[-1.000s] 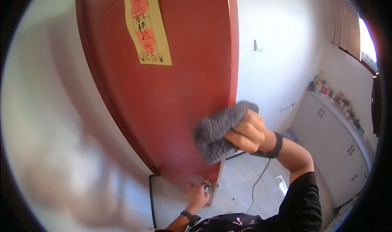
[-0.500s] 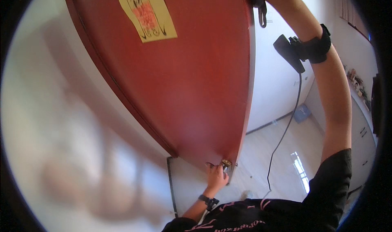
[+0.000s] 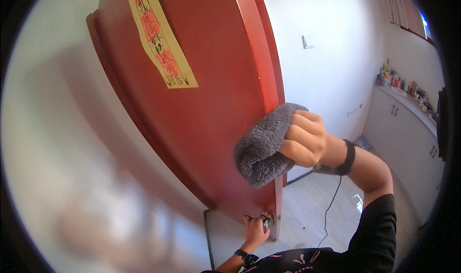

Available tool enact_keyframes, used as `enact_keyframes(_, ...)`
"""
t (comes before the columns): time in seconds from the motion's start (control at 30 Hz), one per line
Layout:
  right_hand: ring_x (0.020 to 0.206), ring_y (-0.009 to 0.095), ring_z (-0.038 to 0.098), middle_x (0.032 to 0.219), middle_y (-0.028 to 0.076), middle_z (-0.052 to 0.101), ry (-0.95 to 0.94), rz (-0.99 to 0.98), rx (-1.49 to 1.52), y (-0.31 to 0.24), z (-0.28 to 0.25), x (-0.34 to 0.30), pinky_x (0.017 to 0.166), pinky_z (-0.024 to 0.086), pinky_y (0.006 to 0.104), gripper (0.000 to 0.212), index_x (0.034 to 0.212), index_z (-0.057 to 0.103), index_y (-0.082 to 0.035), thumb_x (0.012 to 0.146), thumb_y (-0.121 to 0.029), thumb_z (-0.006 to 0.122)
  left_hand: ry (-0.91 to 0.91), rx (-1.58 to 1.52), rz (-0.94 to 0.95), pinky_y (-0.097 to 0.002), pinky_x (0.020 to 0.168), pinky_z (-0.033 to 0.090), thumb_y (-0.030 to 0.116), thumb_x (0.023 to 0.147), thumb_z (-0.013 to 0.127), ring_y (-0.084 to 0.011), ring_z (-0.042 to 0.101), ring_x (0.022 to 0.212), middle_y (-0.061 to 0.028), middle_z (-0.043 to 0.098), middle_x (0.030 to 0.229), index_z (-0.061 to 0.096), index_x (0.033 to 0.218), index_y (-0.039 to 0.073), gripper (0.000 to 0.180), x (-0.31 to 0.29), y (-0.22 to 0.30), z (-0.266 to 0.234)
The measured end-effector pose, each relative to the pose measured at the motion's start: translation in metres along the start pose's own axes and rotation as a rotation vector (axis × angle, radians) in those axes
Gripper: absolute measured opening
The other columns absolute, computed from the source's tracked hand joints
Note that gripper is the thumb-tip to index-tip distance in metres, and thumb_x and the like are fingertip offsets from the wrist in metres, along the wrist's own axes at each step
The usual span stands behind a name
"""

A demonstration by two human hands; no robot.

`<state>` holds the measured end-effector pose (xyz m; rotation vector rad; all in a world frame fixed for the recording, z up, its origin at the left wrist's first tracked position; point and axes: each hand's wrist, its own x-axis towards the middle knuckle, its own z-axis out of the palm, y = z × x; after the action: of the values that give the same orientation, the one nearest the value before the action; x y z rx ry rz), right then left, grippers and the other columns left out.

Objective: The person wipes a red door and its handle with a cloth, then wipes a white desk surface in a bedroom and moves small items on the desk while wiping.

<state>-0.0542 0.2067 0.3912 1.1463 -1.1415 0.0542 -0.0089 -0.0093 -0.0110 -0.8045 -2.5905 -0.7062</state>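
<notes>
A red-brown door [image 3: 206, 109] stands open in front of me, with its long edge [image 3: 261, 56] turned toward my right. My right hand [image 3: 306, 137], fingers closed, grips a folded dark grey towel [image 3: 264, 148] beside that edge at mid height. The towel hides part of the edge, so contact with it is hard to judge. Low on the door, my left hand [image 3: 257, 234] is closed around the metal door handle [image 3: 265, 219]. A yellow paper strip [image 3: 185, 78] with red and black markings is stuck on the door's upper face.
At my left is a pale wall [image 3: 62, 129] with the door frame [image 3: 129, 109] next to it. Beyond the door, a white wall carries a light switch [image 3: 308, 42]. White cabinets [image 3: 394, 124] topped with small items line the right. A black cable [image 3: 328, 213] hangs over the tiled floor [image 3: 302, 210].
My right hand has come down from the door's top edge to mid height, bringing the towel into full view. The view has shifted, showing more of the door's edge. My left hand stays on the handle.
</notes>
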Motion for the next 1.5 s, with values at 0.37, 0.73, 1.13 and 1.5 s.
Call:
enact_keyframes(0.37,0.092,0.028,0.061,0.103,0.015,0.061,-0.202,0.212,0.204,0.109,-0.02,0.108,0.076,0.05,0.0394,0.042,0.109,0.059,-0.001,0.071,-0.017,0.07,-0.018,0.061,-0.006,-0.0586,0.105,0.028,0.018,0.07,0.064,-0.0341,0.054,0.098,-0.0177,0.059,0.097,0.053,0.116,-0.002,0.051,-0.008,-0.008,0.008)
enact_keyframes(0.73,0.053,0.02,0.047,0.065,0.004,0.043,0.075,0.229,0.114,-0.021,0.014,-0.023,0.045,0.04,0.0319,0.026,0.071,0.051,-0.005,0.06,-0.019,0.07,0.026,0.098,0.005,-0.0594,0.103,0.029,0.019,0.071,0.066,-0.0368,0.054,0.102,-0.0188,0.059,0.099,0.051,0.113,-0.002,0.049,-0.009,-0.006,-0.006)
enact_keyframes(1.13,0.086,0.033,0.064,0.1,0.017,0.063,0.05,1.248,0.342,-0.222,0.017,-0.139,0.076,0.052,0.0374,0.058,0.11,0.058,0.001,0.057,-0.018,0.074,-0.101,-0.058,0.012,-0.0507,0.094,0.038,0.02,0.069,0.067,-0.0401,0.056,0.098,-0.022,0.06,0.104,0.061,0.103,0.003,0.038,0.01,-0.012,-0.03)
enact_keyframes(1.5,0.069,0.01,0.051,0.075,0.002,0.059,-0.307,2.002,1.192,-0.308,0.033,-0.192,0.062,0.045,0.0285,0.027,0.094,0.06,0.003,0.09,-0.024,0.057,-0.059,-0.119,-0.354,-0.047,0.102,0.038,0.004,0.074,0.063,-0.0347,0.062,0.09,-0.014,0.065,0.091,0.06,0.104,0.003,0.03,-0.042,0.023,-0.092)
